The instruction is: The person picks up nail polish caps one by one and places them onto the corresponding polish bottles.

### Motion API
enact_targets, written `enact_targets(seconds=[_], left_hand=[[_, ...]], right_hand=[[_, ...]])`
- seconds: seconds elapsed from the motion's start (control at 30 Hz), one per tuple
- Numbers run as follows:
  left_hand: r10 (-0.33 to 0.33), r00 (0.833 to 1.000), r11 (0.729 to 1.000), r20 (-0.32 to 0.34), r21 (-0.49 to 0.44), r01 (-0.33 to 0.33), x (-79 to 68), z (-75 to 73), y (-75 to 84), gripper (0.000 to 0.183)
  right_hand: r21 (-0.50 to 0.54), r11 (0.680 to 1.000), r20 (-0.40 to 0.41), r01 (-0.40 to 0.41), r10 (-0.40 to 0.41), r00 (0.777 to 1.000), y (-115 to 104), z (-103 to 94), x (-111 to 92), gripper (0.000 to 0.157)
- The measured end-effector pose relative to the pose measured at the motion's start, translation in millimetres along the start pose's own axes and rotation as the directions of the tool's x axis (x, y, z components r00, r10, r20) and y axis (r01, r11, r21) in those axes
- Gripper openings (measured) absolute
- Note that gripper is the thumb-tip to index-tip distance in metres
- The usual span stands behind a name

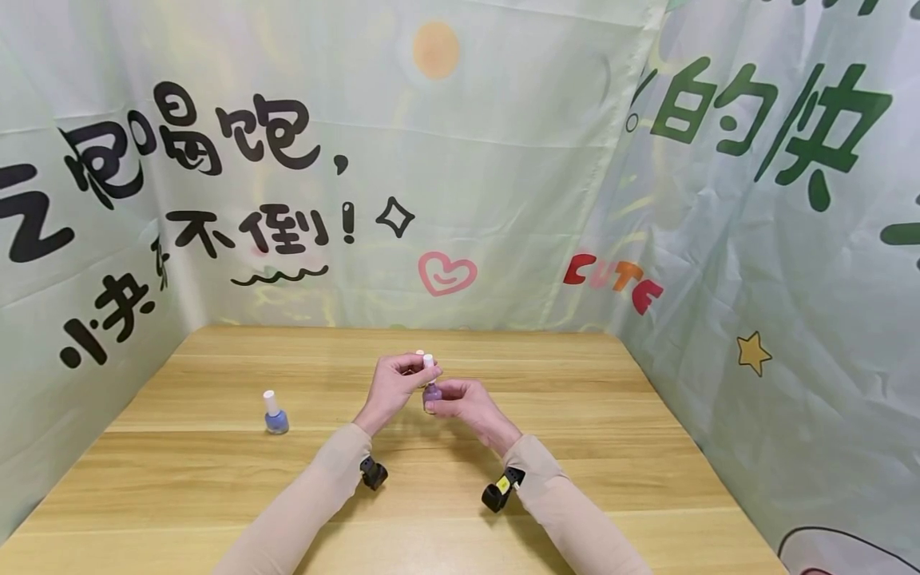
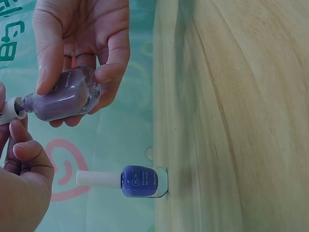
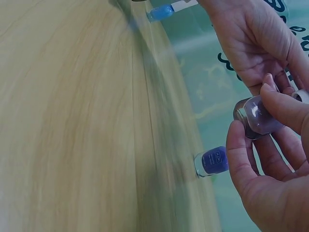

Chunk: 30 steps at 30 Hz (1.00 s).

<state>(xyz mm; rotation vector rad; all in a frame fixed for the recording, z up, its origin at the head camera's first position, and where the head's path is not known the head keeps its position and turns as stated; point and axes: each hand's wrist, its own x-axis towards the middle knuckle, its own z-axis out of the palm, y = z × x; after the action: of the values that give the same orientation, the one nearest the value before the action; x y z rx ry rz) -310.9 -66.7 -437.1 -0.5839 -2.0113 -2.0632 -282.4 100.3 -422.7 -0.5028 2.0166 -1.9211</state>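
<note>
My right hand [image 1: 470, 407] holds a small glass nail polish bottle [image 2: 60, 96] of mauve polish, thumb on one side and fingers on the other. The white cap [image 2: 8, 112] is pinched in my left hand [image 1: 392, 383]. In the left wrist view the cap sits slightly off the threaded neck, with a dark stem showing between them. Behind both hands a violet-blue nail polish bottle [image 2: 140, 181] with a white cap stands upright on the table; the hands mostly cover it in the head view.
A light blue nail polish bottle [image 1: 276, 421] with a white cap stands to the left on the wooden table [image 1: 180, 479]. Printed fabric walls [image 1: 503, 200] enclose the table at the back and both sides. Each wrist wears a black strap [image 1: 373, 473].
</note>
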Motion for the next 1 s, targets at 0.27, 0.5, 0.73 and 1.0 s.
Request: enact_targets(seconds=[0.27,0.5,0.73,1.0], left_hand=[[-0.009,1.0,1.0,0.015,0.005,0.009,-0.7,-0.5,3.7,0.027],[-0.003,0.999,1.0,0.032,0.002,0.003,-7.8,0.8,23.5,0.017],[-0.021,1.0,1.0,0.021,-0.012,0.022,-4.7,-0.6,4.7,0.021],[-0.02,0.999,1.0,0.045,0.019,0.019,-12.1,1.4,25.5,0.019]], right_hand=[[0.021,1.0,0.01,0.001,-0.001,1.0,0.7,0.5,1.0,0.033],[0.045,0.999,0.018,-0.001,0.0,1.0,-0.5,0.8,1.5,0.037],[0.056,0.998,0.024,0.006,-0.007,1.0,-0.9,1.7,1.7,0.037],[0.051,0.999,0.025,0.016,-0.018,1.0,-1.3,2.2,1.2,0.035]])
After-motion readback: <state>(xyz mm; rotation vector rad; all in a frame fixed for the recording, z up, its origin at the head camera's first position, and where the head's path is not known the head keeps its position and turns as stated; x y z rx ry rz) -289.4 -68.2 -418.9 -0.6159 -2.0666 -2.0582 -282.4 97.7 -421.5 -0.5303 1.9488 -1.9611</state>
